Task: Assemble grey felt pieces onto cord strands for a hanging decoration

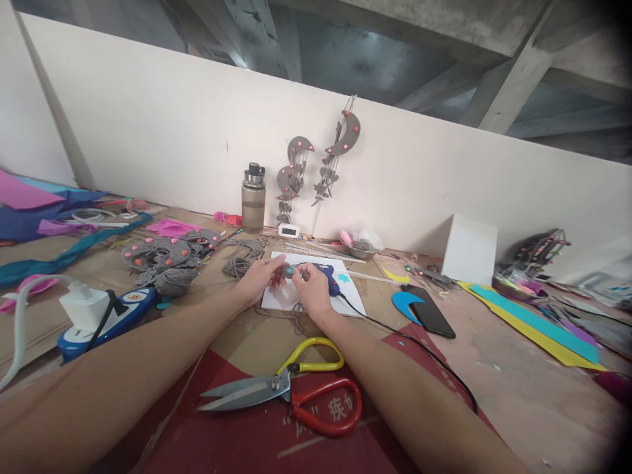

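Above a white board (pixel 281 301), my left hand (pixel 261 280) and my right hand (pixel 314 289) meet with fingertips pinched together. Between them is a small teal and grey piece (pixel 289 270), apparently wound with grey yarn; my fingers partly cover it. A loose grey yarn tail (pixel 297 320) hangs below onto the table. Just beyond my right hand lies a blue glue gun (pixel 333 282), its black cord running to the right. A teal flower cutout (pixel 343 278) rests on the board. Large scissors (pixel 276 385) with one yellow and one red handle lie open nearer me.
Grey yarn (pixel 172 280) and pompom-dotted crescents (pixel 155 253) lie left, near a blue power strip (pixel 106 322). A bottle (pixel 253 204) and small clock (pixel 288 230) stand by the wall, where crescent ornaments (pixel 345 135) hang. Right are a phone (pixel 430 313) and a blue crescent (pixel 405 305).
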A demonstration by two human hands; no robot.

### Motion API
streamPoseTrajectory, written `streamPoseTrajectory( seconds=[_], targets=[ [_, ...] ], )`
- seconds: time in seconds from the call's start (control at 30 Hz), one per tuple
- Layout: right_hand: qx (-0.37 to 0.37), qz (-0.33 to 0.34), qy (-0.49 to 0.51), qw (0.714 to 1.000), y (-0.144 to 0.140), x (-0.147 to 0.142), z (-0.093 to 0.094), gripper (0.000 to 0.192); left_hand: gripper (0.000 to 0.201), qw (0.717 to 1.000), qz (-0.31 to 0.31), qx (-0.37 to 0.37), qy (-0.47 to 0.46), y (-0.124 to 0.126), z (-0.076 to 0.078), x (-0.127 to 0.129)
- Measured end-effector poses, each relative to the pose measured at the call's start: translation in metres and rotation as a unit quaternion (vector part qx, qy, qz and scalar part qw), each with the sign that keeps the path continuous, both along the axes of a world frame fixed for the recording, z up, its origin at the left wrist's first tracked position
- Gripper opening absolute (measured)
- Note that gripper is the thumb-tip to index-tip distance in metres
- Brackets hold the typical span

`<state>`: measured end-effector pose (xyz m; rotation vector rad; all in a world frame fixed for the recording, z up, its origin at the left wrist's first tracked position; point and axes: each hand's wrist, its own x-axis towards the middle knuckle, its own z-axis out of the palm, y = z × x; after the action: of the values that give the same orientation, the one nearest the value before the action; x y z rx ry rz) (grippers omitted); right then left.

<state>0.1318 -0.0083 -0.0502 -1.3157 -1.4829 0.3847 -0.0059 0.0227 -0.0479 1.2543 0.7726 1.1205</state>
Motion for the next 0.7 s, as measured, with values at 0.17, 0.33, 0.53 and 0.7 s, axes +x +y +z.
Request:
streamPoseTrajectory(
  seconds=[0.17, 0.33, 0.53, 0.7],
  targets=[
    [-0.002, -0.005, -0.001, 1.000, -0.0007, -0.0004, 0.0005, 0.019, 0.041, 1.000, -0.002, 0.001, -0.006, -0.0025, 0.0032, -0.0001],
    [-0.002, -0.007, -0.005, 1.000, -0.0019, -0.0005, 0.0021, 0.021, 0.033, 1.000, -0.004, 0.007, 0.004, -0.0068, 0.0072, 0.0001],
    [0.011, -0.014, -0.016, 1.000, 0.0003, 0.0007, -0.0003, 0.018, 0.022, 1.000, -0.007, 0.008, 0.025, -0.0033, 0.0058, -0.0004],
    [0.014, -0.008, -0.011, 1.000, 0.0008, 0.0012, -0.0013, 0.017, 0.022, 0.999, -0.008, 0.006, 0.043, 0.0019, 0.0038, -0.0007]
  ],
)
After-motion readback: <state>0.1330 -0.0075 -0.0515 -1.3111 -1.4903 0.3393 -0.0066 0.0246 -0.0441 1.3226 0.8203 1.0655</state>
